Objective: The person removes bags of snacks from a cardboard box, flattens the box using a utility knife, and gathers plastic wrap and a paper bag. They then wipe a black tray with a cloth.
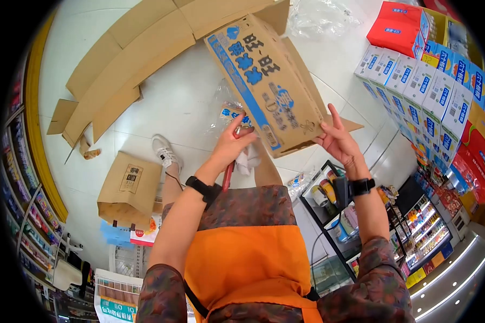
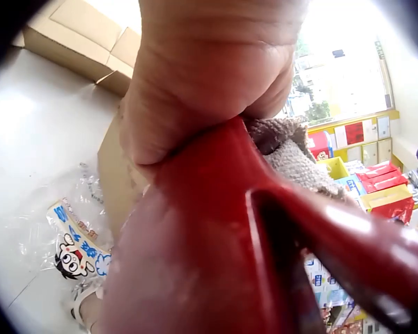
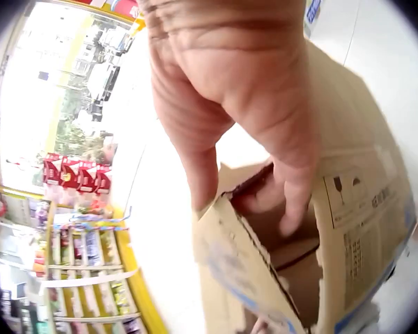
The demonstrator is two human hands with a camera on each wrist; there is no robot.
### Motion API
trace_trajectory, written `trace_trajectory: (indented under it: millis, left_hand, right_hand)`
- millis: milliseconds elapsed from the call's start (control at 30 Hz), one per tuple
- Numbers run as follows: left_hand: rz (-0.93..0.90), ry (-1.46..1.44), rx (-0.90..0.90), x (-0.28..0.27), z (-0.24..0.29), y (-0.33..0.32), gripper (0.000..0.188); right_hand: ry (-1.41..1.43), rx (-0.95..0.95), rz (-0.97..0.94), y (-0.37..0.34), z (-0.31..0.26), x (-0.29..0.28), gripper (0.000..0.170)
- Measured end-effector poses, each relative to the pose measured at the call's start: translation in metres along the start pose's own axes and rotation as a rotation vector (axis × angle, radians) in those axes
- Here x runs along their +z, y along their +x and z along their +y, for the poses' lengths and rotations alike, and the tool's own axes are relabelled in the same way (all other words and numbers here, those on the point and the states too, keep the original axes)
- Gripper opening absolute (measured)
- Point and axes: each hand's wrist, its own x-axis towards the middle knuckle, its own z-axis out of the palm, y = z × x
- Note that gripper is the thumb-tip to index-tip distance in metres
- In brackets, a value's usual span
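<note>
Above the white tiled floor, a large cardboard box (image 1: 269, 89) with blue print is tilted in front of the person, its near lower corner at the right hand (image 1: 340, 141). That hand pinches the edge of the box's open end, thumb outside and some fingers inside the opening, as the right wrist view shows, while one finger points up in the head view. The left hand (image 1: 231, 144), near the box's left side, is closed round a red tool (image 1: 228, 175) whose glossy handle fills much of the left wrist view; a pale cloth (image 1: 248, 161) hangs just beside it, though whether the fingers also hold the cloth I cannot tell. Clear plastic wrapping (image 1: 216, 116) lies on the floor left of the box. Farther left, a long strip of unfolded cardboard (image 1: 118, 67) curves across the tiles, with a brown paper bag (image 1: 130, 185) nearer the person. White and blue cartons (image 1: 415, 94) stand stacked on the right
</note>
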Motion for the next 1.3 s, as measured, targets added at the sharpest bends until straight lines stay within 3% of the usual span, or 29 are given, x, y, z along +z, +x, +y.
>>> trace_trajectory:
  millis: [33,133,233,333,433,567,667,767,867,900,967,1067,1133,1167,1267,1300]
  left_hand:
    - [-0.019,-0.009,-0.019,0.002,0.01,-0.009,0.082]
    - [0.02,0.169,0.149,-0.009,0.006,-0.023,0.085]
    - [0.077,0.284,0.462,-0.025,0.001,-0.046,0.087]
    - [0.002,0.332,0.461,-0.038,0.047,-0.11,0.086]
    - [0.181,0.497,0.445,-0.052,0.066,-0.143,0.078]
    - [0.552,0.778,0.604,-0.089,0.034,-0.1,0.064]
    - [0.534,0.672,0.429,-0.097,0.054,-0.069,0.062]
    - [0.587,0.558,0.374,-0.091,0.077,-0.051,0.062]
    - [0.716,0.511,0.447,-0.093,0.061,-0.034,0.061]
    - [0.761,0.491,0.453,-0.093,0.057,-0.03,0.06]
    - [0.842,0.461,0.452,-0.094,0.048,-0.026,0.059]
    - [0.596,0.334,0.226,-0.095,0.078,-0.038,0.06]
    - [0.584,0.261,0.33,-0.1,0.063,-0.02,0.059]
    - [0.576,0.225,0.385,-0.102,0.059,-0.011,0.058]
    - [0.605,0.208,0.273,-0.096,0.069,-0.003,0.051]
    - [0.612,0.216,0.243,-0.091,0.082,-0.003,0.049]
  right_hand:
    - [0.045,-0.023,-0.017,-0.008,0.003,0.017,0.087]
    - [0.165,-0.031,0.004,-0.014,0.021,0.05,0.083]
    - [0.27,0.024,0.011,-0.029,0.033,0.085,0.073]
    - [0.511,0.08,0.05,-0.074,0.019,0.125,0.055]
    - [0.719,0.236,0.031,-0.091,0.01,0.132,0.038]
    - [1.037,0.484,0.092,-0.004,0.025,0.072,0.032]
    - [0.958,0.202,0.287,0.059,0.015,0.065,0.032]
    - [0.715,0.058,0.185,0.043,-0.017,0.124,0.043]
    - [0.438,-0.082,0.089,0.056,-0.014,0.122,0.052]
    - [0.004,-0.303,0.088,0.059,-0.003,0.126,0.05]
    - [-0.46,-0.504,0.147,0.036,0.009,0.15,0.053]
    - [-1.26,-1.114,0.275,0.012,0.03,0.21,0.043]
    - [-1.78,-1.409,0.277,0.004,0.031,0.234,0.034]
    - [-1.598,-1.39,0.111,0.025,0.035,0.237,0.02]
    - [-1.214,-0.92,0.226,0.078,0.037,0.226,0.018]
    - [-1.216,-0.908,0.253,0.091,0.028,0.227,0.019]
